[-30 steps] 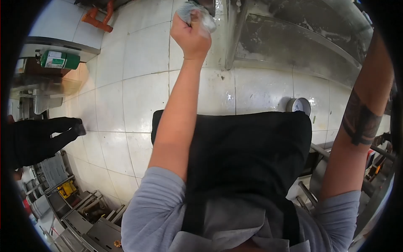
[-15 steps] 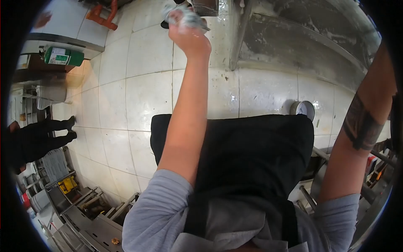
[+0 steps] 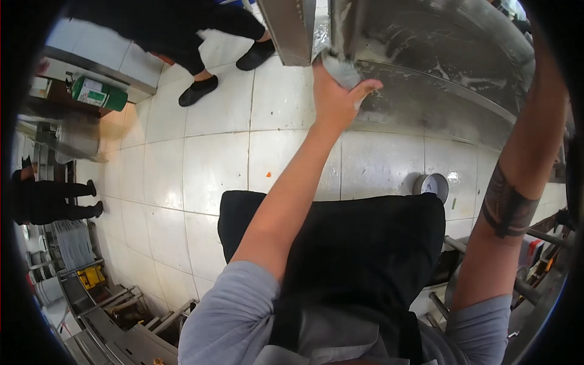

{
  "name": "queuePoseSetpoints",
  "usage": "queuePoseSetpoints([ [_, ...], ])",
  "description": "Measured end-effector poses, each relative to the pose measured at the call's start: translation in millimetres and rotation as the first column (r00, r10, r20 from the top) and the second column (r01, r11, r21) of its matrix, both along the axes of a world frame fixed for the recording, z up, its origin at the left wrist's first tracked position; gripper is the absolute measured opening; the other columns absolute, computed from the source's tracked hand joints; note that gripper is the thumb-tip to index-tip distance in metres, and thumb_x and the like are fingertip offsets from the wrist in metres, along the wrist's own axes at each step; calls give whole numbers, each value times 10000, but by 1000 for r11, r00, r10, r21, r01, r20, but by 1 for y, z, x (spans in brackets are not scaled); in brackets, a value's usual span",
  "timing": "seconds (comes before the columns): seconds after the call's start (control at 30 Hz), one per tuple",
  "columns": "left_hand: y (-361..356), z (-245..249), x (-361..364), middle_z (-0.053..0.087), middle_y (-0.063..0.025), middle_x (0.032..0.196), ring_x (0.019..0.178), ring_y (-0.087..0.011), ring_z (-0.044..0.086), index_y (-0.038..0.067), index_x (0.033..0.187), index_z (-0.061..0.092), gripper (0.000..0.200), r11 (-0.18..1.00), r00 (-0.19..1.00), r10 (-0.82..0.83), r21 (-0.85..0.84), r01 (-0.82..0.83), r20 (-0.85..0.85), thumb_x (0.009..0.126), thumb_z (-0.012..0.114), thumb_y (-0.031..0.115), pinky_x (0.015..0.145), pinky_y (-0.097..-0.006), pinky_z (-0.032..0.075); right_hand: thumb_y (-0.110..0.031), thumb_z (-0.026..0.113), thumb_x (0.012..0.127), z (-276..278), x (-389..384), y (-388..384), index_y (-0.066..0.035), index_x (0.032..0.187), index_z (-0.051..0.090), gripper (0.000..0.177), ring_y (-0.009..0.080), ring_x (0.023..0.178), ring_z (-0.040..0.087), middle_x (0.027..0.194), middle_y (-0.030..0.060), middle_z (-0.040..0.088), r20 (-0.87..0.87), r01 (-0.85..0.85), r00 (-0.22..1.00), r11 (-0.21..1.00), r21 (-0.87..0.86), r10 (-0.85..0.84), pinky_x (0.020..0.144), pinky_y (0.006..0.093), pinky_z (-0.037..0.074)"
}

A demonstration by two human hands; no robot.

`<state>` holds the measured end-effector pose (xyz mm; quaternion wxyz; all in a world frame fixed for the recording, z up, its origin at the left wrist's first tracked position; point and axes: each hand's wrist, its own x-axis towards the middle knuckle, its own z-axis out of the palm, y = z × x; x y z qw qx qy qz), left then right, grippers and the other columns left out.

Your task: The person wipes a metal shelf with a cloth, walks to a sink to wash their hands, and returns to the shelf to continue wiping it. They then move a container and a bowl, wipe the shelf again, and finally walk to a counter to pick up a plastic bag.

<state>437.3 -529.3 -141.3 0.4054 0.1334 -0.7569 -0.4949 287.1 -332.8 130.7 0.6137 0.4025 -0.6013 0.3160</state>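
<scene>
My left hand point(image 3: 334, 94) reaches forward, closed around a wet, whitish scrubbing cloth point(image 3: 342, 72). It presses the cloth at the foot of an upright metal leg point(image 3: 345, 30), with the thumb sticking out to the right. Right behind that leg is a large stainless steel panel point(image 3: 420, 76) streaked with white suds. Of my right arm point(image 3: 517, 182), only the tattooed forearm shows; it stretches up along the right side, and its hand is out of sight.
A second metal post point(image 3: 289, 36) stands left of my hand. Near it are a person's black shoes point(image 3: 255, 55); another person point(image 3: 55, 198) stands far left. A round metal pan point(image 3: 433, 185) sits on the tiled floor point(image 3: 213, 158). A green cylinder point(image 3: 100, 94) is at the upper left.
My left hand has moved right with the cloth, from beside a metal piece to the upright leg. A person in black has come into view at the top left. The view has shifted slightly.
</scene>
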Motion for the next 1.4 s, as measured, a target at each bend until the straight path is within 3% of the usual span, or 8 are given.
queuePoseSetpoints([
  [0.23, -7, -175, 20, 615, -242, 1267, 1136, -349, 630, -63, 1361, 398, 894, 959, 926, -10, 266, -99, 378, 737, 916, 311, 965, -413, 501, -235, 655, 936, -23, 4, 40, -16, 937, 661, 219, 264, 795, 644, 854, 111, 678, 61, -1, 998, 999, 55, -3, 716, 407, 515],
  [0.53, -50, -59, -6, 741, -170, 1031, 967, -260, 697, -88, 1168, 630, 619, 918, 887, -345, 306, 252, 305, 685, 886, 203, 903, -364, 541, -244, 648, 935, -150, 60, 174, -18, 953, 665, 227, 277, 804, 655, 869, 117, 687, 352, 55, 932, 992, 110, -90, 716, 419, 523],
  [0.67, -42, -173, -6, 731, -173, 1018, 954, -275, 695, -70, 1135, 613, 558, 911, 895, -352, 320, 260, 275, 703, 862, 182, 876, -382, 539, -248, 646, 935, -157, 62, 174, -19, 960, 667, 231, 283, 808, 660, 876, 120, 691, 405, 43, 909, 988, 150, -101, 716, 424, 527],
  [0.83, -2, -220, 10, 665, -217, 1148, 1068, -377, 660, -65, 1303, 465, 734, 979, 885, 205, -76, -190, 419, 752, 848, 231, 908, -429, 532, -253, 642, 934, -106, 60, 101, -20, 968, 669, 237, 290, 813, 666, 884, 124, 696, 462, -220, 883, 941, 258, 80, 716, 431, 531],
  [1.03, -9, -201, 77, 585, -218, 1234, 1172, -381, 580, -32, 1291, 436, 631, 988, 537, 3, 79, -129, 844, 822, 796, 189, 919, -474, 518, -259, 638, 934, -212, 99, -47, -22, 979, 671, 244, 298, 819, 673, 894, 128, 701, 823, -657, 550, 682, 322, 141, 717, 439, 536],
  [1.2, 15, -169, 70, 554, -146, 1336, 1176, -262, 565, 5, 1308, 470, 496, 567, 775, -608, 778, 272, 172, 861, 678, 55, 940, -401, 497, -429, 525, 1020, -422, 126, -58, -20, 1290, 564, 492, 311, 990, 665, 1051, 207, 685, 913, -690, 382, 614, 384, -142, 815, 417, 554],
  [1.27, 24, -151, 70, 544, -153, 1356, 1192, -262, 560, 1, 1337, 459, 530, 449, 737, -673, 829, 333, 69, 851, 668, 31, 954, -399, 489, -465, 543, 1015, -433, 105, -60, 6, 1479, 411, 674, 280, 1130, 639, 1233, 235, 664, 735, -561, -663, 743, -364, -141, 904, 401, 528],
  [1.4, 1, -123, 72, 539, -156, 1386, 1280, -262, 523, -17, 1403, 451, 610, 737, 801, -473, 663, 131, 367, 832, 664, 16, 997, -386, 461, -427, 572, 1007, -427, 47, -61, -51, 1536, 379, 678, 213, 1236, 569, 1405, 195, 572, 939, -690, -242, 724, 9, -243, 1010, 369, 467],
])
